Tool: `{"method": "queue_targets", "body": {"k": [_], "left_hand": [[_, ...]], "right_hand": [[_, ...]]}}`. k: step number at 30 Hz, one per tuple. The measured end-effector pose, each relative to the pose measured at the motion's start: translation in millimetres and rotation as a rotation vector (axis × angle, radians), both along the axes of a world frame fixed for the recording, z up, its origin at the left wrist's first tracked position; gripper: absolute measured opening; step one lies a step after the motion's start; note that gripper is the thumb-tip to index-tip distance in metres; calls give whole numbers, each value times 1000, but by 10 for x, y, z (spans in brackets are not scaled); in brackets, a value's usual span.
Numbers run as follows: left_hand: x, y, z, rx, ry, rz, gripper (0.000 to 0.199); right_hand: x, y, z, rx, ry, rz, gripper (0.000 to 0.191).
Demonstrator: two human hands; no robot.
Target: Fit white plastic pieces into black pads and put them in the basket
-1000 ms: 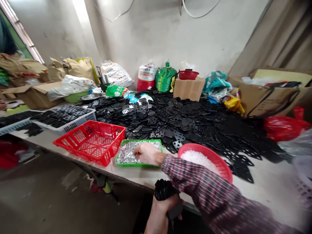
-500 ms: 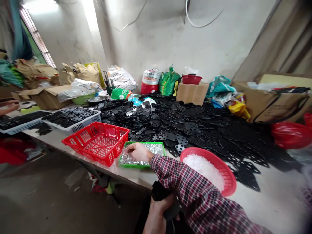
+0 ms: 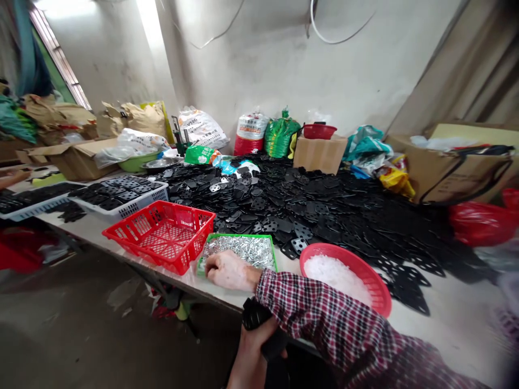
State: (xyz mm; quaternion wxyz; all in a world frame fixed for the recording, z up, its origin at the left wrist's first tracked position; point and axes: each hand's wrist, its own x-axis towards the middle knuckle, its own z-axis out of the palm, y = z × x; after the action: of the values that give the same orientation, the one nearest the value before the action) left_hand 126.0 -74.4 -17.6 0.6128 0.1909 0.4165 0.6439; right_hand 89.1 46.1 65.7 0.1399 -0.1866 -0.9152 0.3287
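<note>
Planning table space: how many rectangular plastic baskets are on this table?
3: a red one beside the green tray, a white one holding black plates, and a third at the far left. Others may be hidden.

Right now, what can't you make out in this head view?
All in the head view:
- Right hand: its back hides what its fingers touch in the green tray.
- Black pieces in the left hand: fingers and the plaid sleeve hide how many.
- Silver pieces: too small to identify.
- White granules in the red basket: too small to tell apart.
- Another person's arm: cut off by the left edge.
</note>
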Motion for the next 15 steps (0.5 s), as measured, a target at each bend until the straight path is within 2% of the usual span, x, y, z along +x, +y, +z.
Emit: {"method": "queue_targets", "body": {"k": [6, 11, 15], "left_hand": [[51, -43, 9, -9, -52, 6, 31], [41, -34, -5, -6, -55, 20, 30], [3, 14, 6, -36, -88, 10, 38]], "right_hand": [[-39, 206, -112, 40, -65, -19, 33], [-251, 395, -169, 94, -101, -49, 27], [-424, 410, -251, 136, -119, -92, 24]]}}
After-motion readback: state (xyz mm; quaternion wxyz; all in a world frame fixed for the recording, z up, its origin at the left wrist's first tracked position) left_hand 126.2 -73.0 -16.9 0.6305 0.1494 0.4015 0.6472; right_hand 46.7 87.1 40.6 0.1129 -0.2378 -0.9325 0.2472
